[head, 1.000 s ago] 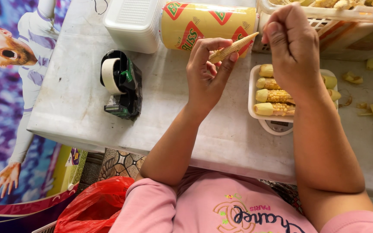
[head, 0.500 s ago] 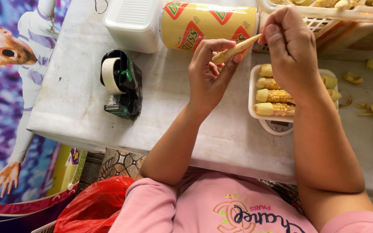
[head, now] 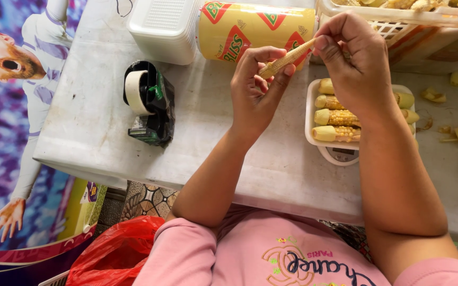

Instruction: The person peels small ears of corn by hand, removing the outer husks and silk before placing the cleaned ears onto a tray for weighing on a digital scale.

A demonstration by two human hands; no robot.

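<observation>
Two hands meet above the white table [head: 271,175], past its near edge. The left hand [head: 255,95] pinches the lower end of a baby corn [head: 287,59]; the right hand [head: 353,63] grips its upper tip, fingers closed on it. Bare tabletop lies open under the left forearm. Below the right hand, near the right side, a white tray [head: 310,114] of baby corn sits on a scale [head: 340,156]. Left of the open stretch stands a tape dispenser [head: 149,103]. Along the far edge lie a stack of white trays [head: 165,26], a yellow roll [head: 255,26] and a crate [head: 414,26].
</observation>
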